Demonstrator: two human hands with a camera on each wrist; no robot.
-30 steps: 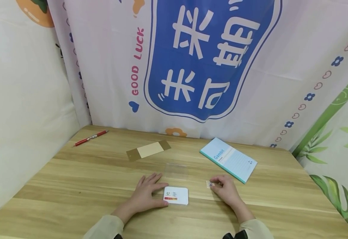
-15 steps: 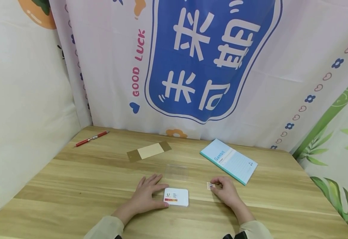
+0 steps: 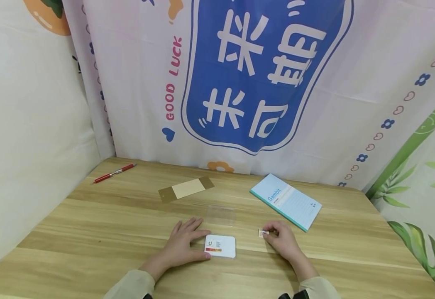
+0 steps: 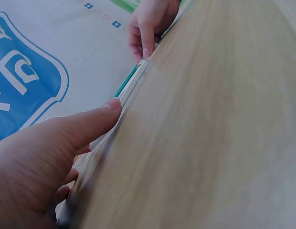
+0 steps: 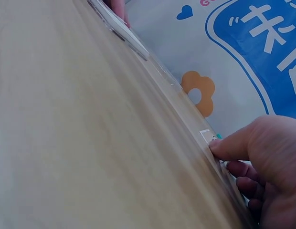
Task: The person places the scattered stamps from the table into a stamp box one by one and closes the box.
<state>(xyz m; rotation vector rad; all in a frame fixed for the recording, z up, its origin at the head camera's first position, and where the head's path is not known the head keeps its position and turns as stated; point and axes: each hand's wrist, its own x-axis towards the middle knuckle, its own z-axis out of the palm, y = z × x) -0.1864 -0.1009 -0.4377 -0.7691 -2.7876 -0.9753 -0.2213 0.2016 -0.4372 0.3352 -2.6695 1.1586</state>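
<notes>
A stack of white business cards (image 3: 220,246) with a red and yellow strip lies on the table. At its left end my left hand (image 3: 183,243) holds it, thumb at the near corner and index finger at the far corner. The other left fingers spread on the wood. To the right, my right hand (image 3: 282,241) pinches a small white-edged stamp (image 3: 261,233) between thumb and fingers, low over the table. Its picture is mostly hidden by the fingertips. In the right wrist view the thumb presses on the stamp (image 5: 205,135).
A clear plastic piece (image 3: 221,215) lies just behind the cards. Farther back are a brown and cream card strip (image 3: 186,189) and a light blue notebook (image 3: 286,200). A red pen (image 3: 114,173) lies at the far left. A printed curtain (image 3: 139,83) hangs behind the table.
The stamp has tipped in my right fingers, so its picture shows less than before. My left hand and the cards stay in place.
</notes>
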